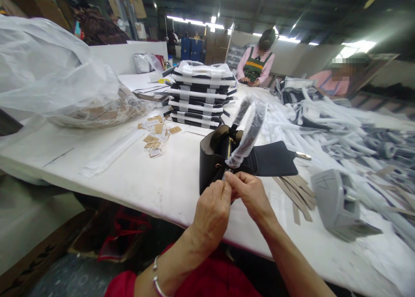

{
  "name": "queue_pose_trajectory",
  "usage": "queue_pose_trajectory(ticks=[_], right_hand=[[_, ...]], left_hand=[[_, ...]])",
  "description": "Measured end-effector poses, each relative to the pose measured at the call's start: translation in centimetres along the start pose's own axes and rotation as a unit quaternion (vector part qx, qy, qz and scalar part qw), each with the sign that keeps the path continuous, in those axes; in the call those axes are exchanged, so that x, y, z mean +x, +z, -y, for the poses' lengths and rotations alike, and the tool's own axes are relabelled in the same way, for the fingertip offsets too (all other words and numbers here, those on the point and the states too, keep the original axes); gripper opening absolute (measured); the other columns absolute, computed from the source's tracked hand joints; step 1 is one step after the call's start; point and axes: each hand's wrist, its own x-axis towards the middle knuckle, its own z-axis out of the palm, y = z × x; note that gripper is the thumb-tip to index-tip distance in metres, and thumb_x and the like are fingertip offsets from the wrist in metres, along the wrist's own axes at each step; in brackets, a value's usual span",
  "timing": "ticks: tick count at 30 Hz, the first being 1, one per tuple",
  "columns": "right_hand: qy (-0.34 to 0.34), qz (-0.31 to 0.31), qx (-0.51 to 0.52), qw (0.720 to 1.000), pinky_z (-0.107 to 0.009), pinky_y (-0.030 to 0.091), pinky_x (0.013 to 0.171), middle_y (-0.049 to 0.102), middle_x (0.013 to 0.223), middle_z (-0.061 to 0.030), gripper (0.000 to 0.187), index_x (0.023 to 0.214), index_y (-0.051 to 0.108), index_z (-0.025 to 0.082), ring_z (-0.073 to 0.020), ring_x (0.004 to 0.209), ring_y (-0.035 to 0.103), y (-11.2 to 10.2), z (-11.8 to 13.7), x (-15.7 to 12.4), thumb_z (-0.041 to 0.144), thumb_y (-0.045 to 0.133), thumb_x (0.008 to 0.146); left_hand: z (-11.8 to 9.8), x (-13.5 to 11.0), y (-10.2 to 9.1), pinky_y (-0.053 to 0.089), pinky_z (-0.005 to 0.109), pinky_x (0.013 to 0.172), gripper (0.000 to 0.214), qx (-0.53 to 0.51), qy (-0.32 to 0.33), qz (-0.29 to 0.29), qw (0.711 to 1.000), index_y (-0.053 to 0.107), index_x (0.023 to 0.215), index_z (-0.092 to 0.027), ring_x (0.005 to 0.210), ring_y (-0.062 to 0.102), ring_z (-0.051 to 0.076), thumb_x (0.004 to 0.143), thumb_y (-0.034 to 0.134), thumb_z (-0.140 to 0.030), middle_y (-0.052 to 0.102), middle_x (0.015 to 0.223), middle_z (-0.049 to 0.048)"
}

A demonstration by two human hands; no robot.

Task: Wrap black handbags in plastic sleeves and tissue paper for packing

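Note:
A black handbag (pixel 212 156) stands on the white table (pixel 129 176) with its flap (pixel 275 158) laid open to the right. Its handle (pixel 249 126) is wrapped in clear plastic film. My left hand (pixel 212 210) and my right hand (pixel 251 193) meet at the bag's near edge, both pinching the lower end of the plastic wrap at a small metal fitting. What exactly sits between the fingertips is too small to make out.
A stack of wrapped black bags (pixel 199 94) stands behind. Small paper tags (pixel 157 135) lie left, a big plastic sack (pixel 58 76) far left. Grey foam pieces (pixel 340 206) and white wrapping (pixel 324 119) cover the right. Two people work at the far end.

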Motion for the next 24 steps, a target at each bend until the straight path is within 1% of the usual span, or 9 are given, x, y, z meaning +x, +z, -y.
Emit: queue_pose_trajectory(ticks=[3, 5, 7, 10, 13, 18, 20, 22, 24], right_hand=[[0.005, -0.002, 0.009, 1.000, -0.024, 0.050, 0.039, 0.059, 0.046, 0.0005, 0.044, 0.055, 0.057, 0.018, -0.0136, 0.039, 0.056, 0.0, -0.1, 0.4, 0.055, 0.072, 0.073], [0.004, -0.004, 0.008, 1.000, -0.023, 0.049, 0.037, 0.060, 0.045, -0.0002, 0.043, 0.056, 0.057, 0.017, -0.0135, 0.038, 0.057, 0.0, -0.2, 0.6, 0.054, 0.070, 0.074], [0.007, -0.007, 0.010, 1.000, -0.021, 0.048, 0.035, 0.062, 0.048, -0.0015, 0.042, 0.058, 0.058, 0.016, -0.0133, 0.038, 0.057, 0.1, -0.2, 0.6, 0.054, 0.070, 0.074], [0.019, -0.011, 0.034, 0.999, -0.020, 0.046, 0.034, 0.064, 0.050, -0.0023, 0.042, 0.060, 0.060, 0.016, -0.0124, 0.037, 0.057, 0.3, -0.2, 0.5, 0.055, 0.071, 0.071], [0.032, -0.010, 0.068, 0.997, -0.020, 0.046, 0.033, 0.062, 0.049, -0.0010, 0.042, 0.059, 0.058, 0.016, -0.0116, 0.036, 0.056, 0.5, -0.2, 0.3, 0.055, 0.072, 0.069], [0.034, -0.009, 0.067, 0.997, -0.020, 0.046, 0.034, 0.062, 0.049, -0.0011, 0.042, 0.060, 0.059, 0.016, -0.0125, 0.038, 0.057, 0.5, -0.3, 0.4, 0.055, 0.072, 0.068], [0.021, -0.010, 0.048, 0.999, -0.020, 0.044, 0.034, 0.062, 0.050, -0.0014, 0.042, 0.059, 0.059, 0.016, -0.0120, 0.039, 0.056, 0.4, -0.4, 0.5, 0.055, 0.071, 0.070], [0.005, -0.013, 0.029, 0.999, -0.018, 0.039, 0.033, 0.061, 0.051, -0.0014, 0.043, 0.058, 0.058, 0.016, -0.0092, 0.036, 0.051, 0.3, -0.4, 0.6, 0.055, 0.069, 0.073], [-0.007, -0.013, 0.015, 1.000, -0.017, 0.032, 0.032, 0.061, 0.050, -0.0009, 0.045, 0.056, 0.057, 0.016, -0.0058, 0.034, 0.043, 0.2, -0.5, 0.6, 0.055, 0.067, 0.076]], left_hand=[[0.0, -0.6, -0.1, 0.056, 0.032, 0.073, 0.041, -0.061, 0.005, -0.010, 0.998, 0.042, 0.136, -0.007, 0.082, 0.061, 0.020, 0.095, 0.036, -0.004, 0.063, 0.093, 0.0108], [0.2, -1.4, -0.2, 0.055, 0.031, 0.082, 0.043, -0.126, -0.014, -0.021, 0.992, 0.041, 0.136, -0.010, 0.093, 0.062, 0.019, 0.094, 0.040, -0.004, 0.063, 0.103, 0.0117], [0.4, -2.5, -0.4, 0.055, 0.031, 0.083, 0.039, -0.166, -0.059, -0.019, 0.984, 0.046, 0.129, -0.014, 0.094, 0.062, 0.019, 0.091, 0.046, -0.005, 0.063, 0.103, 0.0099], [0.8, -4.4, -0.5, 0.055, 0.033, 0.073, 0.029, -0.181, -0.120, 0.005, 0.976, 0.052, 0.112, -0.019, 0.082, 0.063, 0.020, 0.085, 0.055, -0.010, 0.064, 0.092, 0.0052], [1.1, -5.6, -0.7, 0.053, 0.031, 0.068, 0.019, -0.183, -0.133, 0.006, 0.974, 0.054, 0.101, -0.020, 0.074, 0.062, 0.019, 0.085, 0.055, -0.010, 0.063, 0.083, 0.0023], [1.1, -6.1, -2.3, 0.046, 0.028, 0.063, 0.019, -0.131, -0.010, -0.038, 0.991, 0.055, 0.094, -0.018, 0.067, 0.058, 0.017, 0.087, 0.051, 0.000, 0.060, 0.072, 0.0021], [1.0, -6.1, -3.5, 0.045, 0.028, 0.062, 0.018, -0.135, 0.041, -0.001, 0.990, 0.057, 0.094, -0.016, 0.066, 0.058, 0.017, 0.088, 0.051, -0.001, 0.061, 0.072, 0.0030], [1.1, -6.0, -4.6, 0.044, 0.026, 0.058, 0.011, -0.211, 0.071, 0.067, 0.973, 0.059, 0.100, -0.016, 0.060, 0.057, 0.015, 0.091, 0.055, -0.011, 0.061, 0.068, 0.0009], [1.6, -5.5, -5.5, 0.043, 0.024, 0.054, 0.013, -0.304, 0.029, 0.104, 0.947, 0.059, 0.104, -0.018, 0.056, 0.056, 0.013, 0.093, 0.058, -0.026, 0.061, 0.066, -0.0016]])
